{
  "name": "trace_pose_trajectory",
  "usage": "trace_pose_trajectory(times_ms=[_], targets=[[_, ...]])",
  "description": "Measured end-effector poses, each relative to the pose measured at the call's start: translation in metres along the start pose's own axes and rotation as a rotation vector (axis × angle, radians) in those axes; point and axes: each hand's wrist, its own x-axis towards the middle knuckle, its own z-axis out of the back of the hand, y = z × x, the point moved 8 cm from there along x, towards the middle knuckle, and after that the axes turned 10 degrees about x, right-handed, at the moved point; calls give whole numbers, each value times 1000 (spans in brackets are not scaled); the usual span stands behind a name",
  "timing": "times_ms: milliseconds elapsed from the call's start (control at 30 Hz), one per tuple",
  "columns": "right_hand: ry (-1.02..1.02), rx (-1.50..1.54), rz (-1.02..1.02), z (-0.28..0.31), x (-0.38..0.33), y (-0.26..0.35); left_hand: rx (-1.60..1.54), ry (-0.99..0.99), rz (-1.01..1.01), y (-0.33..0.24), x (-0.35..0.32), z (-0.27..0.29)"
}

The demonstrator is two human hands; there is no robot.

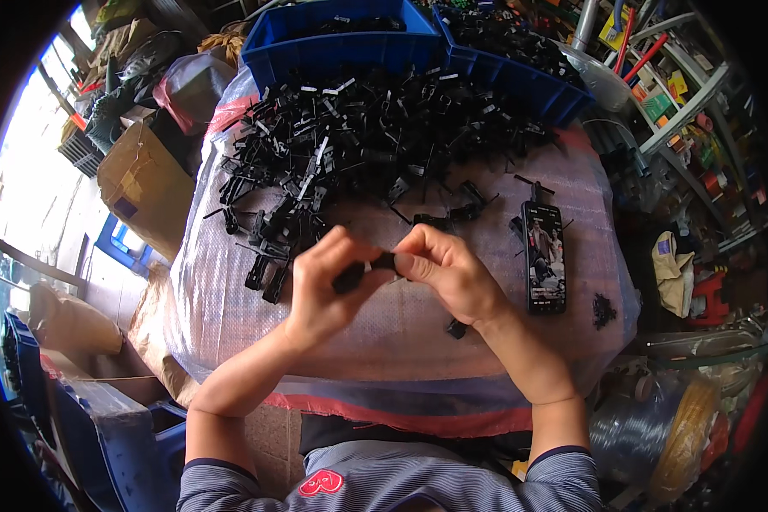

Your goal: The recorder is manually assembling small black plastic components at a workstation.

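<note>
Over the near middle of the covered table, both hands meet at a small black plastic part (348,278). My left hand (320,280) is closed around it, thumb and fingers curled. At the part's right end, my right hand (454,271) pinches with thumb and forefinger. The fingers hide much of the part, so its exact kind does not show. Just beyond the hands spreads a big heap of black plastic parts (350,149) with thin prongs, some showing pale strips. One loose black piece (456,328) lies below my right hand.
Two blue bins, a left one (341,53) and a right one (520,85), stand behind the heap with black parts inside. A phone (544,256) with a lit screen lies to the right, near a little pile of black bits (604,311). A cardboard box (145,189) stands left of the table.
</note>
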Motion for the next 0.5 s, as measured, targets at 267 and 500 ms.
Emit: trace_pose_trajectory(times_ms=[267,500], targets=[[-25,-1268,811,-49,-26,54,-776,123,741,59,-11,-27],[-163,-1470,752,-50,-22,37,-593,197,702,54,-22,-41]])
